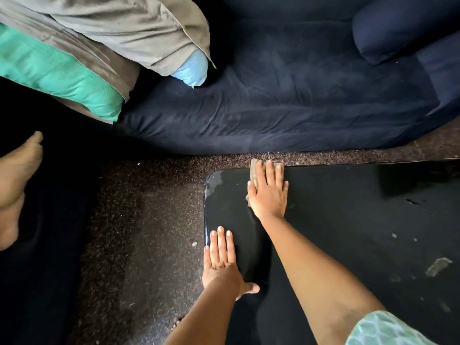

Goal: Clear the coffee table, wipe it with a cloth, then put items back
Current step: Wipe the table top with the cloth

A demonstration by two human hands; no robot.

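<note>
Cloth (254,170) flat under right hand (268,195) fingers (270,170), table (348,220) far edge.

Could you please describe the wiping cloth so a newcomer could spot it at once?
Find the glossy black coffee table and follow its far edge toward the rounded corner. The small brownish cloth lies flat there under the right hand, the only fabric on the tabletop.

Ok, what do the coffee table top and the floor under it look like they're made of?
The coffee table top looks like glossy black glass or polished stone: it mirrors light near its rounded corner and shows smears. I can't tell which. The floor looks like dark speckled granite or terrazzo, smooth with fine brown flecks. The cloth under the right hand seems a worn brownish fabric.
</note>
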